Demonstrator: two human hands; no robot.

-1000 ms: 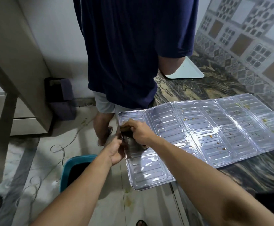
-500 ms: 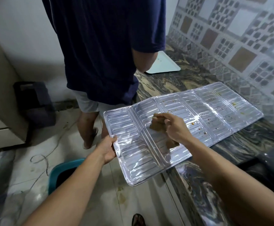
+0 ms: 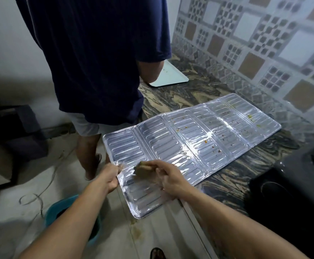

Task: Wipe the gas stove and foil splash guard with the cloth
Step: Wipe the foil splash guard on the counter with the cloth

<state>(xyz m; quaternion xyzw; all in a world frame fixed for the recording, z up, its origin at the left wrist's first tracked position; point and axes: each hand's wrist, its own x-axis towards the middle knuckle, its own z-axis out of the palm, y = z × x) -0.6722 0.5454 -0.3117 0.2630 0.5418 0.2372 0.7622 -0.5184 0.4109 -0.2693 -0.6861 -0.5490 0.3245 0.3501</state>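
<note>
The silver foil splash guard [image 3: 186, 144] lies flat on the dark marbled counter [image 3: 171, 98], its near-left end hanging over the counter edge above the floor. Brown and yellow food specks dot its right panels. My left hand [image 3: 109, 176] pinches the guard's left edge. My right hand [image 3: 168, 177] presses a brownish cloth [image 3: 144, 167] onto the overhanging left panel. The black gas stove [image 3: 290, 186] sits at the right edge, only partly in view.
A person in a dark blue shirt [image 3: 96, 58] and light shorts stands close behind the guard's left end. A pale tray [image 3: 168, 76] lies on the counter beyond. A teal bucket [image 3: 59, 210] stands on the floor under my left arm. Patterned wall tiles [image 3: 264, 43] back the counter.
My right hand slid the cloth from the second panel toward me and left, onto the near end panel. My left hand kept its hold on the guard's edge.
</note>
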